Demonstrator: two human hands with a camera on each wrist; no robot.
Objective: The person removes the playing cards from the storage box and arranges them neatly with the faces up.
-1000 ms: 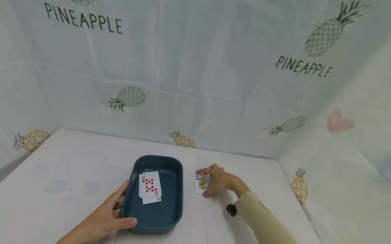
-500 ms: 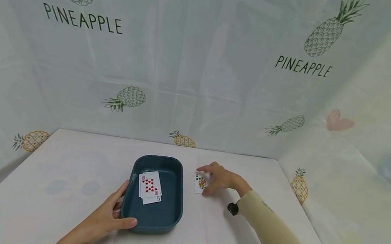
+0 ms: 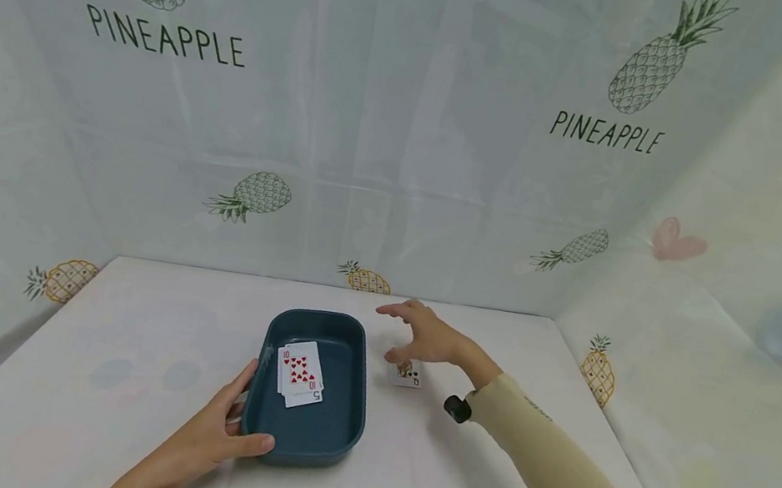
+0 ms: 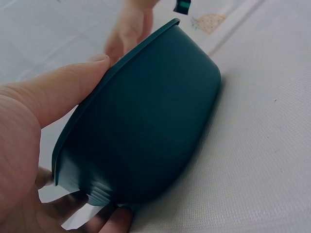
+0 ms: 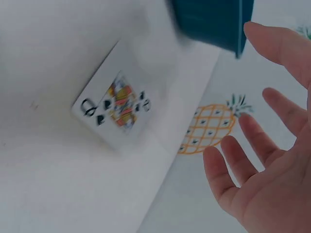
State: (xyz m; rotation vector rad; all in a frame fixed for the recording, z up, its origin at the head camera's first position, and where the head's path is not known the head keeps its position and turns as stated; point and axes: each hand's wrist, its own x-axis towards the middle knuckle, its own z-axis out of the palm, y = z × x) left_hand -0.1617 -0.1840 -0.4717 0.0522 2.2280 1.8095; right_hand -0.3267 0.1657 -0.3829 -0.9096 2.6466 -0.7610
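In the head view my left hand [image 3: 212, 428] holds the near left corner of a dark blue rectangular basin [image 3: 357, 408]. Its thumb lies over the rim and, in the left wrist view, the fingers curl under the basin wall [image 4: 146, 111]. Several playing cards [image 3: 300, 374] lie face up inside, a ten of hearts on top. To the right of the basin a black-suited queen card [image 3: 408, 375] lies on the table, its far part covered by my right hand [image 3: 433, 339]. That hand hovers with fingers spread, apart from the queen card [image 5: 119, 104] in the right wrist view, holding nothing.
A white cloth covers the table [image 3: 183, 314], whose far edge meets a pineapple-printed curtain [image 3: 390, 151]. Similar sheets hang at both sides. A small black object [image 3: 457, 408] sits at the right sleeve's cuff.
My right hand has let go of the queen card, lifted and moved slightly left and away, its fingers spreading. The near end of the card now shows. The left hand and basin stay put.
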